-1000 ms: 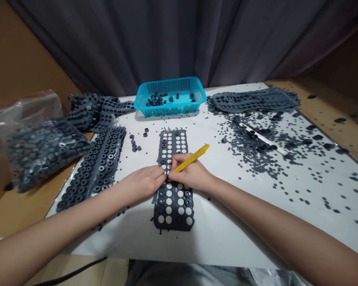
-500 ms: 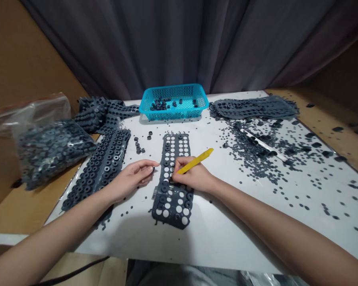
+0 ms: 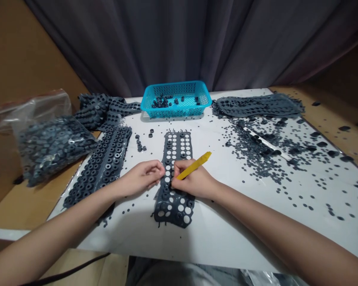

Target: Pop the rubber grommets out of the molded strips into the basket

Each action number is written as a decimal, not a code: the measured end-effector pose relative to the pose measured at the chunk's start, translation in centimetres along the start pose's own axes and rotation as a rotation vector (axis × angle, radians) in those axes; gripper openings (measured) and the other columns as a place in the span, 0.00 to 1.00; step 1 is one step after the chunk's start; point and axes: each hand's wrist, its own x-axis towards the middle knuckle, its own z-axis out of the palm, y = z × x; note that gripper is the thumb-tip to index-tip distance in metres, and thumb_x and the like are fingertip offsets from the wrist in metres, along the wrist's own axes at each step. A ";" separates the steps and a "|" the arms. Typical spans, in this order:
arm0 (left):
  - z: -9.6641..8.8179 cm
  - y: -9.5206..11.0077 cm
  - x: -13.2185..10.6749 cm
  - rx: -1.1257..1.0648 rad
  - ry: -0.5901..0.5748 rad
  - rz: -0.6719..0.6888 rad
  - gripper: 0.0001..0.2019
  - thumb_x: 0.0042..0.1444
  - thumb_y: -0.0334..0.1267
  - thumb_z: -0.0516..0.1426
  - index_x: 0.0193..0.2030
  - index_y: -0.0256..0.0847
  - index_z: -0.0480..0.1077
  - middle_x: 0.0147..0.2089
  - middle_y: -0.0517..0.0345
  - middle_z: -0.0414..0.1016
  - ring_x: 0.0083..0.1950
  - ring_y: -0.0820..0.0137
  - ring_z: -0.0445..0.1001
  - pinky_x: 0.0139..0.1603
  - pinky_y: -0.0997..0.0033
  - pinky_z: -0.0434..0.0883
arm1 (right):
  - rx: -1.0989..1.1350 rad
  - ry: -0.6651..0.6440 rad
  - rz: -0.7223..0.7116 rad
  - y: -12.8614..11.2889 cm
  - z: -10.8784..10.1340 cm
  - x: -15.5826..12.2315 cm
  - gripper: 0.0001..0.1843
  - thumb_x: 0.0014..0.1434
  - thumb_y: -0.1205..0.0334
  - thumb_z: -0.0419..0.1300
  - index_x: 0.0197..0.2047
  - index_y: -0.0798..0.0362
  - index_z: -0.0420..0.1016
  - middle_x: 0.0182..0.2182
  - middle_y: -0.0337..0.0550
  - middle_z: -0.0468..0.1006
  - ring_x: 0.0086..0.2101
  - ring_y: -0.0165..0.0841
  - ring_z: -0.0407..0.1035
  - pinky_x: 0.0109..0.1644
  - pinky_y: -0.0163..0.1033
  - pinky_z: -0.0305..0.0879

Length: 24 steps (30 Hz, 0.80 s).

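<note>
My right fingers are wrapped round a yellow pen-shaped tool, gripping it low, its back end tilting up and away to the right. Its tip is hidden under my hand, against or just over the perforated rubber sheet. My left fingers are curled with thumb and forefinger close together at the sheet's left side; I cannot tell whether they pinch anything.

To work this spot well, I judge the tool wants a short, steady grip, with my right hand resting on the sheet so the tip doesn't skid. The left fingers would serve best pinning the rubber flat right beside the tip, clear of its path, since a thin sheet like this probably lifts and stretches easily. I would favour small, controlled pressure at one hole at a time over a hard shove that might tear the webbing.

The sheet lies in the middle of the bench, long side running from the near edge toward the far edge. It is dark grey, slightly glossy, with ragged little tails at its ends. Round holes run along it in paired columns; most show white through them, while some carry dark rings, a few of them near the lower end.
</note>
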 end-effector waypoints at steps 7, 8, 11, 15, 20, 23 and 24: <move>0.5 0.3 0.0 0.850 -0.082 0.388 0.07 0.59 0.36 0.55 0.42 0.37 0.71 0.39 0.52 0.70 0.40 0.68 0.71 0.42 0.71 0.67 | 0.009 -0.018 0.018 0.2 -0.2 0.0 0.08 0.42 0.66 0.60 0.21 0.53 0.62 0.19 0.33 0.67 0.22 0.26 0.59 0.24 0.31 0.50; 0.7 0.2 -0.2 0.913 -0.082 0.401 0.07 0.60 0.36 0.54 0.41 0.37 0.71 0.39 0.53 0.69 0.39 0.69 0.71 0.41 0.72 0.68 | 0.008 -0.018 0.023 0.2 -0.2 0.1 0.08 0.42 0.67 0.60 0.20 0.53 0.62 0.20 0.33 0.67 0.23 0.26 0.59 0.24 0.31 0.50; 1.5 -0.4 -0.9 1.122 -0.039 0.417 0.08 0.62 0.37 0.52 0.37 0.37 0.70 0.35 0.56 0.68 0.33 0.71 0.70 0.35 0.74 0.68 | 0.000 -0.017 0.029 0.0 -0.2 0.1 0.08 0.42 0.67 0.60 0.20 0.53 0.62 0.20 0.34 0.67 0.23 0.26 0.59 0.25 0.31 0.50; 2.8 -1.5 -1.9 1.317 0.149 0.608 0.13 0.63 0.28 0.45 0.36 0.34 0.70 0.31 0.54 0.69 0.31 0.68 0.69 0.31 0.72 0.68 | -0.022 -0.016 0.002 0.0 -0.2 0.2 0.09 0.42 0.67 0.60 0.20 0.53 0.61 0.20 0.34 0.67 0.24 0.27 0.60 0.25 0.32 0.51; 2.7 -2.8 -2.5 0.948 0.301 0.601 0.10 0.63 0.28 0.47 0.38 0.35 0.69 0.35 0.53 0.72 0.36 0.70 0.71 0.39 0.73 0.69 | -0.036 -0.013 -0.003 0.0 -0.3 0.2 0.09 0.42 0.68 0.60 0.20 0.53 0.61 0.20 0.33 0.66 0.23 0.26 0.59 0.25 0.32 0.51; 1.7 -3.5 -3.4 0.652 0.484 0.346 0.07 0.62 0.34 0.51 0.36 0.38 0.69 0.35 0.55 0.73 0.37 0.71 0.71 0.39 0.74 0.67 | -0.015 -0.022 0.013 0.1 -0.3 0.2 0.09 0.42 0.68 0.60 0.20 0.53 0.60 0.19 0.33 0.67 0.23 0.26 0.59 0.25 0.32 0.51; 1.4 -3.7 -3.7 0.557 0.545 0.255 0.07 0.61 0.37 0.53 0.36 0.38 0.70 0.35 0.55 0.73 0.36 0.71 0.70 0.37 0.75 0.66 | -0.002 -0.028 0.015 0.2 -0.4 0.2 0.10 0.42 0.68 0.60 0.20 0.53 0.61 0.19 0.33 0.67 0.23 0.26 0.59 0.25 0.32 0.52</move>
